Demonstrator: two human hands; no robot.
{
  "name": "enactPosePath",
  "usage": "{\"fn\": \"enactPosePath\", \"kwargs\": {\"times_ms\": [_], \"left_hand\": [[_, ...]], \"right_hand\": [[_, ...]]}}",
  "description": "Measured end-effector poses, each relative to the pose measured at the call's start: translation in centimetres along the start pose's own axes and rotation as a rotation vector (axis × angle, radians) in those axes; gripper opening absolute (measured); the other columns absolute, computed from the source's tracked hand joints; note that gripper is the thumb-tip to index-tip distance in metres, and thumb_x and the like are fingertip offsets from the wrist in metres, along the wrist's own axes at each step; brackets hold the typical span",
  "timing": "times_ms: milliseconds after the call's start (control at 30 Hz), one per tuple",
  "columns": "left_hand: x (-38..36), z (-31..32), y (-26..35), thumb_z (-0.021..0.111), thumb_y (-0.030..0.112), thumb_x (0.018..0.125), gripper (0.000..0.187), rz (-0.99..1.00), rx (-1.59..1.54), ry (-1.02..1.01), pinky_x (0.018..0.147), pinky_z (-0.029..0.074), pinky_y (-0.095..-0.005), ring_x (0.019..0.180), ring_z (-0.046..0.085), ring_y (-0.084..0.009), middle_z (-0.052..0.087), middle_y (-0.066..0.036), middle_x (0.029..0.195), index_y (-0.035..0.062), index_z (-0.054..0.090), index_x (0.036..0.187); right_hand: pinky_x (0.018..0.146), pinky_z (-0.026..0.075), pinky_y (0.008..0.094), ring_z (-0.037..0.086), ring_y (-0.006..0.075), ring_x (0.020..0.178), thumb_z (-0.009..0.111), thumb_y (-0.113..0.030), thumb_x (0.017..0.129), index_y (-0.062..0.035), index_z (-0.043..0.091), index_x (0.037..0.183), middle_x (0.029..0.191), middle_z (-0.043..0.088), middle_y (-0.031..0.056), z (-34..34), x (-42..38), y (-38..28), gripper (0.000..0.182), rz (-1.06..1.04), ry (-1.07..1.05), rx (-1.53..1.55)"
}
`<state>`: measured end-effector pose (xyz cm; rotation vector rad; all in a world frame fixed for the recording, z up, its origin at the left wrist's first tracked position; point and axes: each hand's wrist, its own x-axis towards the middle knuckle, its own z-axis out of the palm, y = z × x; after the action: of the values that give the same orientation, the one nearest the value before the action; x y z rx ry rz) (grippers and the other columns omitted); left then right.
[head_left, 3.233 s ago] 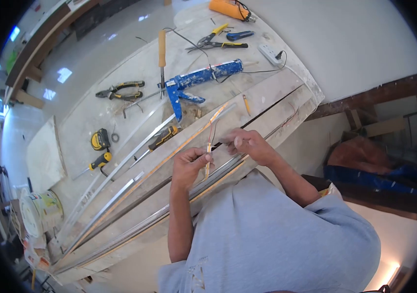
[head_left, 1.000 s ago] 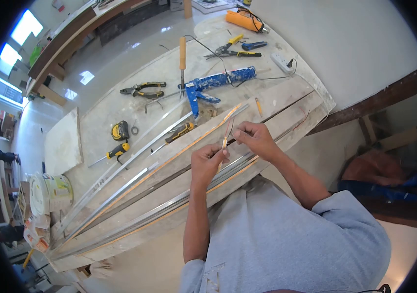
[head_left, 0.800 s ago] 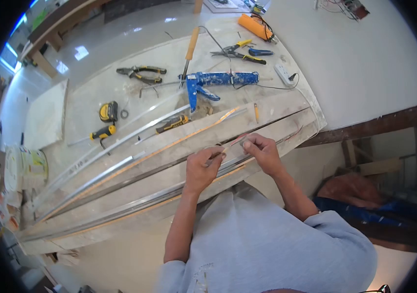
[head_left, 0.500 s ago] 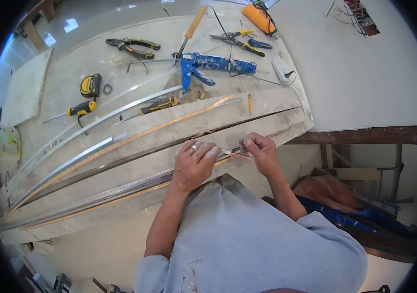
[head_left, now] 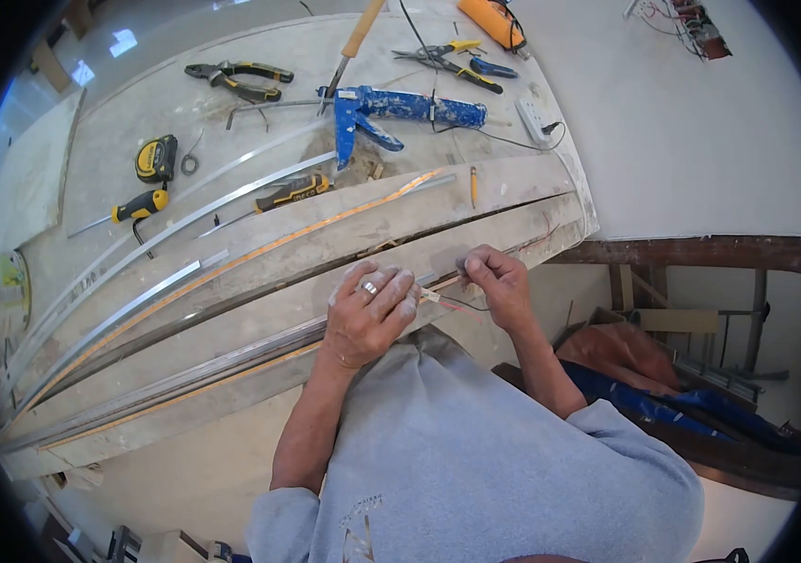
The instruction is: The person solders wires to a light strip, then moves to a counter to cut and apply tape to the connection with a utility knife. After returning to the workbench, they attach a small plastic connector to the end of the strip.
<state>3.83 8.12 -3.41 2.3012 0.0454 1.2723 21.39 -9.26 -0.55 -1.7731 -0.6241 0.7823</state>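
White wired strip (head_left: 431, 296) held, left hand (head_left: 369, 314) | right hand (head_left: 502, 284) pinched, contents unclear | hands near bench edge (head_left: 175, 411)

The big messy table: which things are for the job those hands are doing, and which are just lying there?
Seems part of the job:
- small wired strip, in the left hand
- thin wires, beside the right hand

Probably just lying there, untouched:
- blue caulking gun
- tape measure
- pencil
- blue knife
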Motion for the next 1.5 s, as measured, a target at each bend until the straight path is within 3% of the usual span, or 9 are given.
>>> {"fn": "enactPosePath", "kwargs": {"times_ms": [100,200,233,267,367,567,833,1367,1500], "left_hand": [[-0.1,0.4,-0.2,0.079,0.004,0.079,0.016,-0.149,-0.106,-0.042,0.077,0.055,-0.0402,0.084,0.07,-0.0259,0.071,-0.008,0.092,0.007,0.064,0.085],[-0.1,0.8,-0.7,0.076,0.004,0.083,0.011,-0.386,-0.33,-0.052,0.073,0.054,-0.0339,0.076,0.068,-0.0194,0.071,-0.006,0.085,0.005,0.068,0.091],[-0.1,0.7,-0.7,0.074,0.005,0.087,0.009,-0.614,-0.509,-0.083,0.071,0.053,-0.0311,0.074,0.065,-0.0151,0.07,-0.005,0.081,0.003,0.068,0.093],[-0.2,0.7,-0.6,0.071,0.006,0.09,0.008,-0.843,-0.691,-0.114,0.068,0.051,-0.0283,0.072,0.063,-0.0107,0.069,-0.003,0.078,0.0009,0.069,0.095],[-0.2,1.0,-1.2,0.067,0.008,0.094,0.011,-0.961,-0.84,-0.122,0.064,0.048,-0.0245,0.071,0.059,-0.0049,0.068,-0.001,0.076,-0.0019,0.069,0.097],[0.5,0.7,-1.2,0.068,0.009,0.094,0.012,-0.968,-0.802,-0.11,0.064,0.049,-0.024,0.07,0.061,-0.0067,0.069,-0.003,0.076,-0.0021,0.07,0.094],[-0.1,1.2,-1.8,0.07,0.011,0.094,0.012,-0.969,-0.803,-0.142,0.064,0.048,-0.0234,0.07,0.061,-0.0065,0.068,-0.003,0.077,-0.0017,0.069,0.094],[1.2,0.8,-2.6,0.066,0.009,0.096,0.015,-1.081,-0.993,-0.199,0.068,0.054,-0.0276,0.072,0.066,-0.0122,0.07,-0.006,0.08,-0.0042,0.066,0.104],[1.9,1.1,-2.1,0.066,0.009,0.097,0.015,-1.037,-0.967,-0.227,0.065,0.055,-0.0263,0.072,0.065,-0.0101,0.068,-0.005,0.08,-0.0034,0.066,0.105]], "right_hand": [[0.079,0.05,0.028,0.06,0.0107,0.087,0.067,-0.013,0.098,0.0009,0.069,0.1,0.097,0.063,0.0035,-0.2,0.7,0.9,0.014,-0.059,-0.06,-0.023],[0.081,0.053,0.0299,0.062,0.0135,0.095,0.069,-0.006,0.095,0.0026,0.067,0.107,0.113,0.06,0.0065,1.0,1.4,-1.3,0.015,-0.113,-0.162,0.01],[0.081,0.053,0.0297,0.062,0.0137,0.097,0.071,-0.004,0.093,0.0027,0.066,0.11,0.118,0.058,0.0065,1.6,1.6,-2.5,0.019,-0.108,-0.211,0.052],[0.081,0.053,0.0297,0.062,0.0137,0.097,0.071,-0.004,0.093,0.0027,0.066,0.11,0.118,0.058,0.0065,2.1,1.8,-3.0,0.019,-0.109,-0.217,0.051],[0.08,0.051,0.0272,0.06,0.0109,0.094,0.073,-0.005,0.091,0.0011,0.066,0.115,0.113,0.056,0.0024,3.1,2.7,-3.5,0.025,-0.119,-0.285,0.137],[0.076,0.05,0.026,0.059,0.0096,0.094,0.075,-0.009,0.092,0.0026,0.066,0.11,0.108,0.058,0.0021,4.4,3.8,-2.2,0.023,-0.106,-0.28,0.18],[0.066,0.045,0.022,0.055,0.0046,0.072,0.073,-0.011,0.094,-0.0023,0.067,0.094,0.079,0.065,-0.0015,5.8,3.8,-1.8,0.011,-0.158,-0.09,0.115],[0.071,0.048,0.0211,0.059,0.004,0.082,0.078,-0.015,0.089,0.0002,0.068,0.104,0.092,0.066,-0.0008,2.9,3.8,-2.5,0.024,-0.032,-0.227,0.238],[0.073,0.046,0.0223,0.058,0.0055,0.086,0.072,-0.007,0.092,-0.0002,0.067,0.098,0.099,0.067,0.0027,2.7,4.3,-2.2,0.01,-0.146,-0.217,0.249]]}}
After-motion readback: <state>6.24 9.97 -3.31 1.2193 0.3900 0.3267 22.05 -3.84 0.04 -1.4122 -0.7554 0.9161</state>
